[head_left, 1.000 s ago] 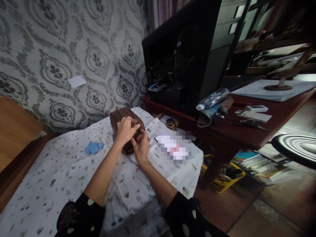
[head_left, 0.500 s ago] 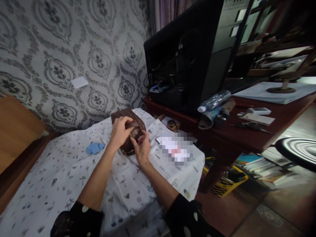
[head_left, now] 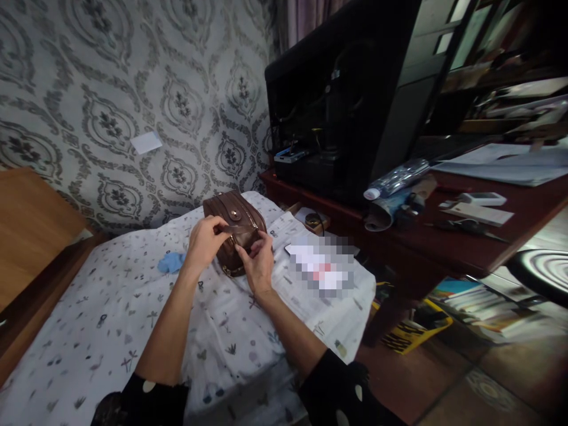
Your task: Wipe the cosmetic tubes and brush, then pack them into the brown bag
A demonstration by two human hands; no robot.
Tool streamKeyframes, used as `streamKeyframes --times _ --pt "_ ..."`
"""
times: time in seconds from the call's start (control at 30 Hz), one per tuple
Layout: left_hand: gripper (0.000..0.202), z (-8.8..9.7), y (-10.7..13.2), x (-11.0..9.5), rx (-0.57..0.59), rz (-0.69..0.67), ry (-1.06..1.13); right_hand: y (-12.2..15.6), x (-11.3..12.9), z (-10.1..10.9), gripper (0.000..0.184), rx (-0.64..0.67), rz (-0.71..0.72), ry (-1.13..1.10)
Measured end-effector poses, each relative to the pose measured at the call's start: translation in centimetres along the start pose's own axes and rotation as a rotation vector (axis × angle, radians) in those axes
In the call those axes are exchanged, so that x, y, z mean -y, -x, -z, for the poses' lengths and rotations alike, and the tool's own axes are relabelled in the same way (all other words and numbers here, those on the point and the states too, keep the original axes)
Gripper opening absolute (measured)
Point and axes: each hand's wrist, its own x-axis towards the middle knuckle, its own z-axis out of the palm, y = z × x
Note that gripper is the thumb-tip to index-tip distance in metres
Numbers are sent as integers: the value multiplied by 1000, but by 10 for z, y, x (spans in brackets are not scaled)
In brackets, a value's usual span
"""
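A brown leather handbag with gold-coloured metal fittings lies on the white printed cloth. My left hand pinches a thin brown strip at the bag's upper side, thumb and forefinger closed on it. At the near right side of the bag, my right hand grips the edge with thumb and curled fingers, next to a metal-trimmed part. Some of the bag's front is hidden behind the fingers. A crumpled blue cloth lies left of my left wrist.
A blurred-out phone lies right of the bag. A dark red desk on the right carries a clear plastic bottle, papers and a black computer case. A yellow crate stands on the floor below.
My left hand has shifted off the bag's top towards its left, uncovering a round metal stud, and a brown strip now shows between its fingers. The right hand keeps its grip.
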Motion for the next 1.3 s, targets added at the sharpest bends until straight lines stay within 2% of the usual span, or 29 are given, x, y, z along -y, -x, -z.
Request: streamKeyframes --times 0.13,0.47,0.73,1.1,1.2,1.3 --pt "6 4 3 5 48 -31 63 -1 3 0 58 -3 -6 -12" --pt "19 -6 4 6 -16 32 -54 0 5 0 59 -16 -11 -16" --pt "20 -6 7 4 26 60 -106 -1 3 -1 59 -7 -2 -24" --pt "17 -2 9 3 101 -8 -95 -1 3 -1 57 -21 6 -13" --pt "19 -2 10 0 132 -15 -142 -1 3 0 58 -3 0 -12" --pt "15 -3 13 -7 107 -22 -235 -1 4 2 59 11 -7 -31"
